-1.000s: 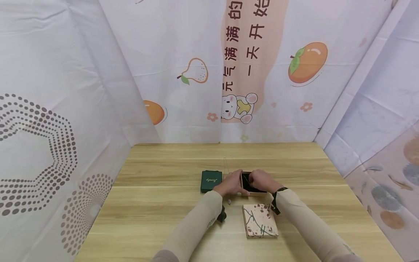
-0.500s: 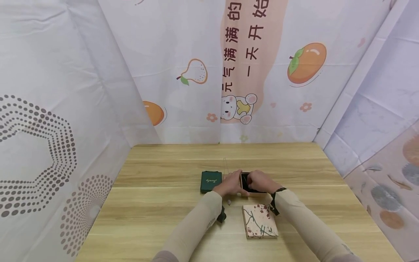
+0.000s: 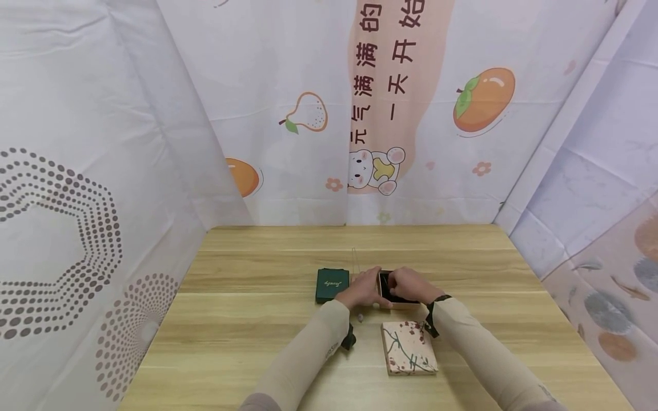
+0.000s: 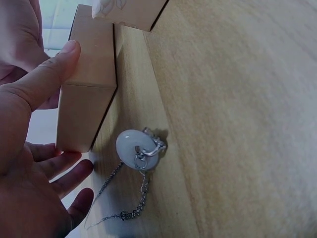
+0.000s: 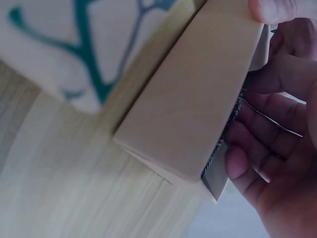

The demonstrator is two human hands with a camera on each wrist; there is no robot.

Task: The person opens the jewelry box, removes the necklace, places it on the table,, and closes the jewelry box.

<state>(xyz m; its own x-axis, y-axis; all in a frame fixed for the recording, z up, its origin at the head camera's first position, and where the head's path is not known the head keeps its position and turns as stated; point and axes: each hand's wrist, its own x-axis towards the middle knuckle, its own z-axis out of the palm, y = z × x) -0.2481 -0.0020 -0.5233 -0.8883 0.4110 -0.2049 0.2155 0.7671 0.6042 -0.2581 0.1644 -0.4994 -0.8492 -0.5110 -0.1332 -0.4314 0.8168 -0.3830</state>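
Note:
My left hand grips the near left corner of an open box, thumb on its front wall and fingers along its side. Black lining fills the box. My right hand reaches in from the right, fingers bent down past the rim onto the lining; I cannot tell whether they pinch something. Beside the left hand lies a necklace, with a pale round pendant and a silver chain. Its thin chain loop also shows behind the hand.
Close in front of the box lies its cream lid, printed with blossoms and green branches. A dark green box with gold lettering stands left of my left hand. Behind the wooden table hangs a printed curtain.
My right fingers have shifted slightly left inside the box. The left hand, necklace, lid and green box stay where they were.

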